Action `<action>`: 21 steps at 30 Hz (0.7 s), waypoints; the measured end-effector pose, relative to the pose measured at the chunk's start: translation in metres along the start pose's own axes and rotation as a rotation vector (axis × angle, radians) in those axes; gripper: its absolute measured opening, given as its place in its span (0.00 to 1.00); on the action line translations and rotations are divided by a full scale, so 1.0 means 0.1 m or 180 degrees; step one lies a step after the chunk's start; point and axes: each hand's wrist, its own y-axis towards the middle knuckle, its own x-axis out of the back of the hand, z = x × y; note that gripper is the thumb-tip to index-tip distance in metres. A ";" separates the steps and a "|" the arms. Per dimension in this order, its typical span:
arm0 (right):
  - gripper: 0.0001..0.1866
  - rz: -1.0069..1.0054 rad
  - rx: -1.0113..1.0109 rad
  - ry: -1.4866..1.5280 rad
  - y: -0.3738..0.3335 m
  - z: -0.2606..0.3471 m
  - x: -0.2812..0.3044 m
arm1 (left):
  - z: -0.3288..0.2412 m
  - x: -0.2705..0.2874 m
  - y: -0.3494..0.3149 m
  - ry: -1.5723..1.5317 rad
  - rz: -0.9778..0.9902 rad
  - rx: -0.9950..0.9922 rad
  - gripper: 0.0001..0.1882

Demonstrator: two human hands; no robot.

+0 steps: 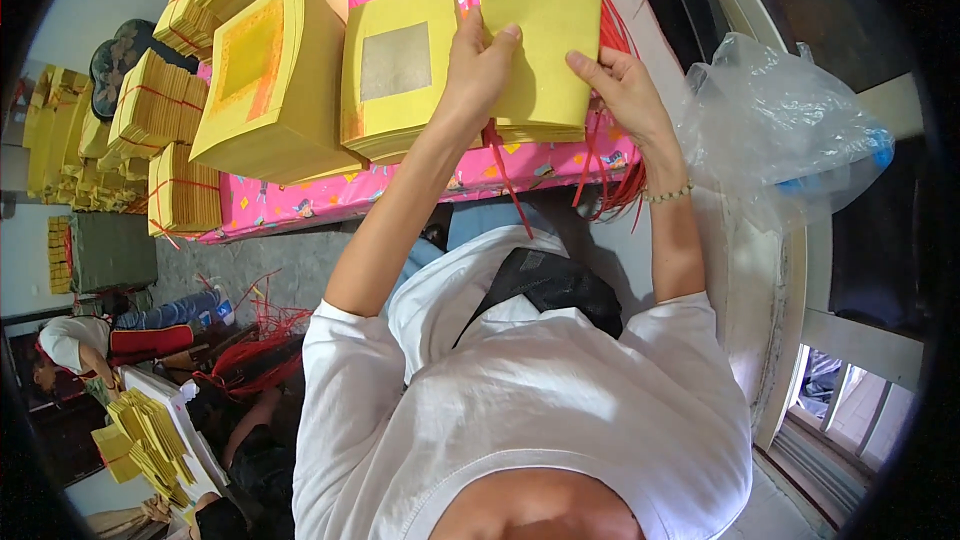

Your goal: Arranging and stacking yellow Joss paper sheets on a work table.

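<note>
My left hand (pixel 480 70) and my right hand (pixel 625 90) both grip a stack of plain yellow paper sheets (pixel 545 40) at the near edge of a table with a pink patterned cloth (pixel 330 195). The left thumb presses on the top sheet, the right fingers pinch its right side. A red string (pixel 508 180) hangs down from under the stack. Beside it to the left lies a yellow stack with a silver square (pixel 398 65), then a taller one with an orange square (pixel 265 75).
Bundles of yellow paper tied with red string (pixel 160 105) lie at the table's left end. A clear plastic bag (pixel 780 120) sits to the right. Loose red strings (pixel 255 335) lie on the floor; another person (pixel 85 340) sits lower left near more yellow sheets (pixel 150 435).
</note>
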 end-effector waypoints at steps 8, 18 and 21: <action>0.15 0.0120 -0.0019 -0.0280 -0.06 -0.07 0.09 | 0.02 -0.05 0.07 -0.0116 0.0009 -0.0020 0.15; 0.13 -0.0071 -0.0365 -0.0539 -0.07 -0.41 0.18 | 0.40 -0.21 0.11 0.1840 -0.0657 -0.0647 0.11; 0.13 0.0015 -0.0373 -0.0719 -0.04 -0.53 0.23 | 0.53 -0.26 0.08 0.2239 -0.0831 -0.0549 0.10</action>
